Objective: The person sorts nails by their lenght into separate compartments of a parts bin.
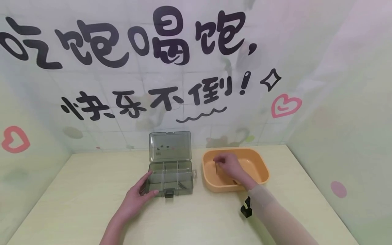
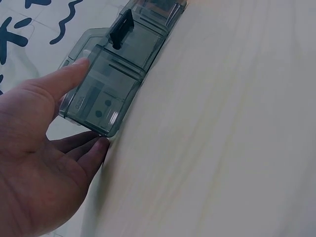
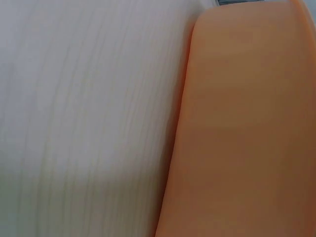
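Note:
A grey see-through compartment box (image 1: 170, 177) stands on the table with its lid (image 1: 170, 146) raised. My left hand (image 1: 136, 197) holds its front left corner. In the left wrist view, the thumb lies on the box's (image 2: 106, 94) front edge and the fingers touch its side low down. My right hand (image 1: 229, 165) is over an orange bin (image 1: 211, 186) and pinches a thin, dark, nail-like rod (image 1: 216, 169) pointing downward. The right wrist view shows the bin's outer wall (image 3: 237, 123), not the hand.
Several thin dark pieces (image 1: 182, 185) lie in the box's front right compartment. Another dark piece (image 1: 235, 182) is in the bin, partly behind the wrist. A black device (image 1: 246, 208) hangs at the right wrist. The printed wall (image 1: 131, 78) stands behind the table (image 1: 196, 221).

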`<state>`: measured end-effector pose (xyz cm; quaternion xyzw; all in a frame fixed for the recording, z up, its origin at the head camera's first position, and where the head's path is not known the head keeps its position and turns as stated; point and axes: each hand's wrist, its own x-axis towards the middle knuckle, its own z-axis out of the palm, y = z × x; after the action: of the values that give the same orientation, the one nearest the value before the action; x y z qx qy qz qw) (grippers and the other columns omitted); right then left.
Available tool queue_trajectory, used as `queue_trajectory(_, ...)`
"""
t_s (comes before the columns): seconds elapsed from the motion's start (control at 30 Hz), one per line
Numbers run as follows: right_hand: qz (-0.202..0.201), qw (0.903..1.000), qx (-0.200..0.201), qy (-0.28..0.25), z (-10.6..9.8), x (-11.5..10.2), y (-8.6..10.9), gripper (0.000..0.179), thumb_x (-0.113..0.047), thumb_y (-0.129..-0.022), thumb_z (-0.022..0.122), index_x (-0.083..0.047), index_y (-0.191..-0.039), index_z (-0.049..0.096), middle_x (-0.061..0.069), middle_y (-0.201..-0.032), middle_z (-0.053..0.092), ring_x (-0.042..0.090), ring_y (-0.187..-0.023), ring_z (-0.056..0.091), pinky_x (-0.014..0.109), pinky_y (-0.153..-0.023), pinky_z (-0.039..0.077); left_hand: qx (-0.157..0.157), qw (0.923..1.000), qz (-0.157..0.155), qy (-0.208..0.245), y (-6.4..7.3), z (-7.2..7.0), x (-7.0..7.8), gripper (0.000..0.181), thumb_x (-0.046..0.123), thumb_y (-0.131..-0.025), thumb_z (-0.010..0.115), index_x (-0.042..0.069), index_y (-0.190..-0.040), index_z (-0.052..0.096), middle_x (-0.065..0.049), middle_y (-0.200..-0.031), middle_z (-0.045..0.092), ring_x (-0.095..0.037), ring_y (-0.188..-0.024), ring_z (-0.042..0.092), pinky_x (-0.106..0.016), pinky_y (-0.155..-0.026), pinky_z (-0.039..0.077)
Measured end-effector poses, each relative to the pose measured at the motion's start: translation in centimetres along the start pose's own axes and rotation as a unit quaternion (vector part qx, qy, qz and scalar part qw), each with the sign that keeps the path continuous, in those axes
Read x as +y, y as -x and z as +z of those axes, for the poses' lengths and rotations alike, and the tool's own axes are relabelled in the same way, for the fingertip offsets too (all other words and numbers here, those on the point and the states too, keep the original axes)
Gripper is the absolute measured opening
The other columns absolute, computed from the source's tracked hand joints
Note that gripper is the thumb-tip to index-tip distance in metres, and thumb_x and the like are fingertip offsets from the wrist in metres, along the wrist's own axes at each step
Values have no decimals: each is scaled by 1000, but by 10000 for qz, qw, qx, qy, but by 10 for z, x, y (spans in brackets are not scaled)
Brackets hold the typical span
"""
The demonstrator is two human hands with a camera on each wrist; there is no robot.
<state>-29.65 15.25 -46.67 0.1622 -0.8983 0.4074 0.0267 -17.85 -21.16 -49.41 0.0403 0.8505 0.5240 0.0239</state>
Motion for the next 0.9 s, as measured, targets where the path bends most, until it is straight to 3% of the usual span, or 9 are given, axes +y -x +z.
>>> queue_trajectory(0.33, 301, 9995, -91, 37, 7, 2, -7, 13, 7, -91, 67, 2, -98, 77, 11, -98, 75, 24, -92, 66, 42, -85, 60, 13, 10000, 10, 25, 1, 0, 0, 81, 28, -97, 74, 12, -162, 28, -26, -165, 22, -47, -147, 27, -50, -118, 32)
queue_trajectory(0.9, 504, 9974, -276, 437, 7, 6, -13, 10, 5, -76, 77, 3, -85, 75, 6, -77, 69, 16, -71, 60, 28, -66, 56, 20, 10000, -70, 21, 1, 0, 2, 80, 26, -98, 73, 12, -163, 28, -26, -165, 22, -46, -148, 26, -50, -119, 31)
